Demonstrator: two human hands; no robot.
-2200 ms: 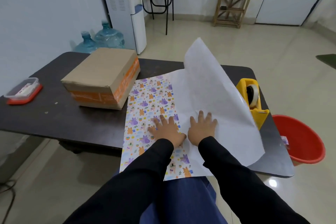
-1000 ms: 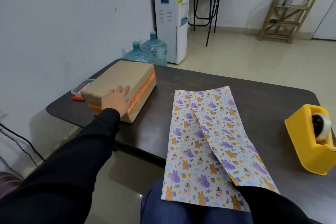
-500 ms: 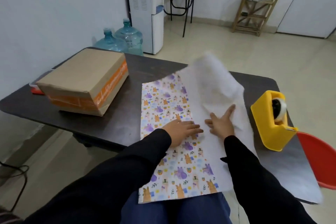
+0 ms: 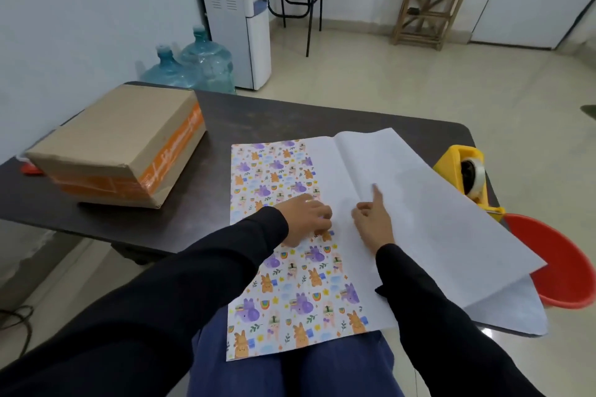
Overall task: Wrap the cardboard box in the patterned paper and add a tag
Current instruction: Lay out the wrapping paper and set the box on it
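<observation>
A sheet of patterned wrapping paper printed with purple and orange animals [image 4: 283,284] lies on the dark rectangular table [image 4: 274,119], its near end hanging over the table edge onto the person's lap. Its right part shows the plain white reverse [image 4: 435,219], and that white flap slopes up off the table toward the yellow plastic tape dispenser [image 4: 451,164]. The left hand [image 4: 308,219] rests on the printed side just beside the white part, fingers bent down onto the paper; blur hides whether they pinch it. The right hand [image 4: 374,224] sits on the white side, index finger [image 4: 377,196] straight against the paper, the others curled in and gripping nothing. The brown cardboard box with orange tape [image 4: 119,138] stands at the table's left, well apart from both hands. A red plastic bucket [image 4: 564,261] sits beyond the right edge.
</observation>
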